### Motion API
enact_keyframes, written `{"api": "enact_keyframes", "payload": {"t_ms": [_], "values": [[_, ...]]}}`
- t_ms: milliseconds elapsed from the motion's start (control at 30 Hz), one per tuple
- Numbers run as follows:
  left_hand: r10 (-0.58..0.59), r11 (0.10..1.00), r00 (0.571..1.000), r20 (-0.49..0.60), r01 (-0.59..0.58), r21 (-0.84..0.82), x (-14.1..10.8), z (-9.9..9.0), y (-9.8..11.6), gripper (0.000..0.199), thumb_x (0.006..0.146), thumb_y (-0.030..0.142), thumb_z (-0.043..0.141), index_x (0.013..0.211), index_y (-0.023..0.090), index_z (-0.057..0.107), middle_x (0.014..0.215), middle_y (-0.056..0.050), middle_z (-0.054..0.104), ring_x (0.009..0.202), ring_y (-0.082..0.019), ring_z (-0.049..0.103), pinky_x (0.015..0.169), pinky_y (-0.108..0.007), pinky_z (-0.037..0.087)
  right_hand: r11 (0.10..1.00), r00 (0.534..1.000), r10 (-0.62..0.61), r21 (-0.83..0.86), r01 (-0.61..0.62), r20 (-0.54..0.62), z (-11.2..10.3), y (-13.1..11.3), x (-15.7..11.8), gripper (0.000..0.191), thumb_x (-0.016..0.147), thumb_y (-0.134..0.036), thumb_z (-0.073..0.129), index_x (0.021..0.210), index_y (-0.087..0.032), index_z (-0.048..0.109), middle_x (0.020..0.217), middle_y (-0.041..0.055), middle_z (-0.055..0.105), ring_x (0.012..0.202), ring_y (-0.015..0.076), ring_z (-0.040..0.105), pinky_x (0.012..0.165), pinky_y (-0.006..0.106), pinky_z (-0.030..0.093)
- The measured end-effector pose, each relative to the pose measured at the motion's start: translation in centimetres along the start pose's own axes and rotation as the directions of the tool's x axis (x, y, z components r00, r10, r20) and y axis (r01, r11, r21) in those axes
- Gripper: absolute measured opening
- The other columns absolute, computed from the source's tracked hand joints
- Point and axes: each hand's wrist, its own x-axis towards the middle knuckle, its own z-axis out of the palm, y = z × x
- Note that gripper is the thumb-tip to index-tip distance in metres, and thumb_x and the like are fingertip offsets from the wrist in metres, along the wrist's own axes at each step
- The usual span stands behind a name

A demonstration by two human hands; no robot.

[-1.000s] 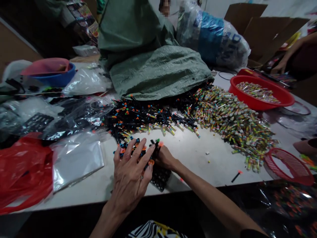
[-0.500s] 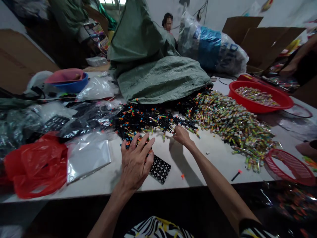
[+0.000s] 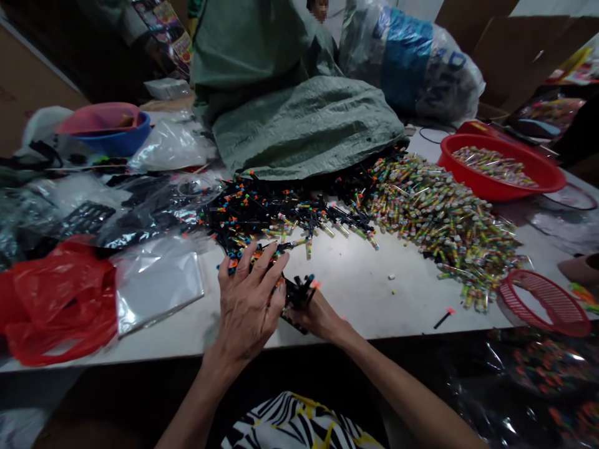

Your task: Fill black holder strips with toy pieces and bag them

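Note:
My left hand (image 3: 250, 296) lies with its fingers spread over small black pieces with orange and blue tips, which stand at its fingertips on a black tray. Most of the tray (image 3: 294, 323) is hidden under my hands. Close beside it, at the tray's right end, my right hand (image 3: 321, 317) is closed around a bunch of short black sticks with coloured tips (image 3: 302, 288). Its fingertips are partly hidden. Behind both hands spreads a pile of similar black pieces (image 3: 262, 209), with a few clear tubes of yellow and green filling (image 3: 309, 248) at its front.
Many filled tubes (image 3: 435, 218) are heaped at right, before a red basin (image 3: 503, 168). A pink sieve (image 3: 545, 302) and a loose black stick (image 3: 443, 318) lie near the front edge. Clear bags (image 3: 159, 284) and a red bag (image 3: 60, 302) are at left; a green sack (image 3: 309, 128) stands behind.
My right hand has come from the pile toward me to the tray, and black sticks now show in it. My left hand stays over the tray. The view has tipped downward.

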Motion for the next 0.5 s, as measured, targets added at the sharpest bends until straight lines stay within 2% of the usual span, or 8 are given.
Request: {"api": "enact_keyframes", "payload": {"t_ms": [100,167,233,267,367,433,500], "values": [[0.022,1.000,1.000,0.009,-0.022,0.015,-0.3,0.0,-0.4,0.044,0.086,0.035,0.040,0.130,0.026,0.041,0.140,-0.003,0.037,0.132,-0.027,0.024,0.106,-0.050,0.011,0.914,0.999,0.011,-0.405,0.003,0.031,0.0,-1.1,0.2,0.019,0.077,-0.013,0.047,0.090,-0.015,0.060,0.086,0.0085,0.064,0.072,0.0186,0.058,0.059,0.025,0.040],[0.032,0.999,0.999,0.018,-0.033,0.034,-0.3,0.0,-0.7,0.046,0.086,0.038,0.041,0.130,0.026,0.041,0.140,-0.004,0.037,0.132,-0.027,0.025,0.106,-0.050,0.011,0.873,0.987,0.028,-0.485,0.051,0.156,-1.1,-1.4,1.2,0.018,0.075,-0.015,0.051,0.088,-0.016,0.063,0.085,0.0067,0.065,0.072,0.0185,0.059,0.057,0.023,0.039],[0.039,0.998,0.999,0.025,-0.040,0.051,-0.1,-0.1,-0.8,0.045,0.086,0.038,0.041,0.130,0.026,0.041,0.140,-0.004,0.037,0.131,-0.027,0.025,0.106,-0.050,0.012,0.854,0.973,0.026,-0.511,0.098,0.229,-3.2,-1.4,3.4,0.018,0.075,-0.020,0.056,0.091,-0.018,0.063,0.086,0.0036,0.065,0.073,0.0173,0.059,0.057,0.021,0.040],[0.043,0.997,0.999,0.026,-0.044,0.060,0.0,-0.1,-0.8,0.045,0.086,0.038,0.041,0.130,0.026,0.041,0.141,-0.004,0.035,0.132,-0.027,0.024,0.105,-0.050,0.012,0.827,0.981,0.022,-0.555,0.091,0.194,-4.5,-1.4,4.8,0.020,0.076,-0.020,0.055,0.094,-0.018,0.063,0.091,0.0037,0.064,0.076,0.0172,0.059,0.059,0.022,0.041],[0.042,0.994,0.999,-0.017,-0.040,0.106,0.3,-0.3,-0.4,0.047,0.086,0.039,0.041,0.130,0.025,0.041,0.143,-0.007,0.030,0.133,-0.030,0.021,0.104,-0.055,0.009,0.673,0.999,0.042,-0.737,-0.054,-0.035,-7.5,-1.1,8.9,0.027,0.082,-0.008,0.042,0.101,-0.014,0.059,0.109,0.0129,0.057,0.086,0.0199,0.059,0.067,0.027,0.042],[0.050,0.992,0.998,-0.023,-0.047,0.119,0.5,-0.4,-0.1,0.047,0.085,0.040,0.043,0.129,0.025,0.043,0.142,-0.007,0.033,0.132,-0.031,0.022,0.104,-0.056,0.007,0.642,0.997,0.055,-0.763,-0.070,-0.045,-8.4,-0.8,10.4,0.028,0.081,-0.004,0.037,0.096,-0.011,0.060,0.108,0.0166,0.057,0.086,0.0214,0.059,0.068,0.030,0.043],[0.064,0.994,0.998,0.014,-0.065,0.089,0.6,-0.5,0.0,0.045,0.085,0.039,0.042,0.127,0.025,0.045,0.139,-0.005,0.038,0.131,-0.028,0.026,0.105,-0.053,0.010,0.654,0.999,0.045,-0.755,-0.051,-0.028,-8.8,-0.4,10.3,0.027,0.081,-0.005,0.038,0.096,-0.011,0.059,0.105,0.0172,0.057,0.087,0.0222,0.058,0.071,0.032,0.042]]}}
